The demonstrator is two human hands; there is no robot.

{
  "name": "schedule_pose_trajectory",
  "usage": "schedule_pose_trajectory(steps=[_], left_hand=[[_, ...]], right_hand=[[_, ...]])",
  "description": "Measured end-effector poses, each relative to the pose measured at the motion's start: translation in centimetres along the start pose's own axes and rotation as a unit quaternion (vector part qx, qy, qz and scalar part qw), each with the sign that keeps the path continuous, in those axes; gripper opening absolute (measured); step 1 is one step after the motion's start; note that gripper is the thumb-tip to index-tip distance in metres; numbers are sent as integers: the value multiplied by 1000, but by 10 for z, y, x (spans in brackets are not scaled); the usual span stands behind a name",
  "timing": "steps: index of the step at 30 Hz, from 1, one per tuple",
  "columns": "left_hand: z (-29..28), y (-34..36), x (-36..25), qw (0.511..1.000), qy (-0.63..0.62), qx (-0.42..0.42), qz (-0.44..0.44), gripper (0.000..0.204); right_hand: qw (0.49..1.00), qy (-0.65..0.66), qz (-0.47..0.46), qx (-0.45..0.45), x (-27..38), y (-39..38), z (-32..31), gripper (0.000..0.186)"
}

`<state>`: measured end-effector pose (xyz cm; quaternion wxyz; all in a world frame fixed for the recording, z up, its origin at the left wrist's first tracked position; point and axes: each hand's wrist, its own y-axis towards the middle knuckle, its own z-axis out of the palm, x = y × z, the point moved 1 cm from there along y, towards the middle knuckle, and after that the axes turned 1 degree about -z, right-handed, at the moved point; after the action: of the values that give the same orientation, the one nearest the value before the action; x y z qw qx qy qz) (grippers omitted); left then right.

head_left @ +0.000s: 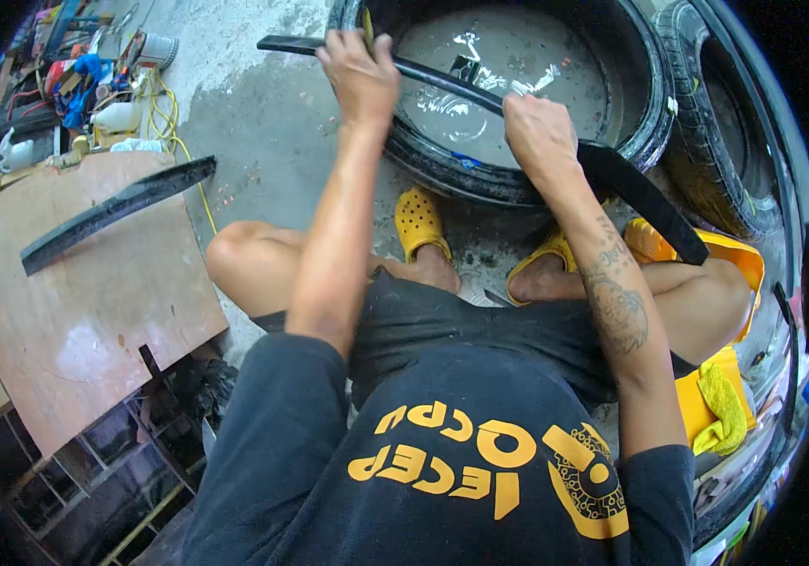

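A long, curved black strip [452, 85], like a piece of trim, spans a round black tub [645, 141] of murky grey water. My right hand [541, 137] is closed around the strip near its middle. From there its wider, matte end runs down toward my right knee. My left hand [362, 80], slightly blurred, grips the strip nearer its far-left end, above the tub's left rim. A small yellowish piece [368, 28] shows just beyond the left fingers; I cannot tell what it is. Inside the tub, a small dark object [464, 68] shows in the water.
Another black strip [117, 212] lies on a wooden board [93, 349] at left. A yellow cable [178, 141] and cluttered containers are beyond it. Tyres [706, 113] stand right of the tub. A yellow container [744, 255] and a yellow-green cloth [720, 410] are by my right knee.
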<state>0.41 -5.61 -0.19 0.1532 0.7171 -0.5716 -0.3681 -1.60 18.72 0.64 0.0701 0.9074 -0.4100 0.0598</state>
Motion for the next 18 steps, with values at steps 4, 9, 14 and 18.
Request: schedule_pose_trajectory(steps=[4, 9, 14, 18], left_hand=[[4, -57, -99, 984, -146, 86, 56, 28], [-11, -1, 3, 997, -73, 10, -5, 19], [3, -54, -85, 993, -117, 18, 22, 23], [-3, -42, -75, 985, -156, 66, 42, 22]], right_hand=[[1000, -3, 27, 16, -12, -3, 8, 20], [999, 0, 20, 31, -4, 2, -2, 20], [999, -8, 30, 27, -16, 1, 6, 17], [999, -5, 29, 35, -20, 3, 2, 14]])
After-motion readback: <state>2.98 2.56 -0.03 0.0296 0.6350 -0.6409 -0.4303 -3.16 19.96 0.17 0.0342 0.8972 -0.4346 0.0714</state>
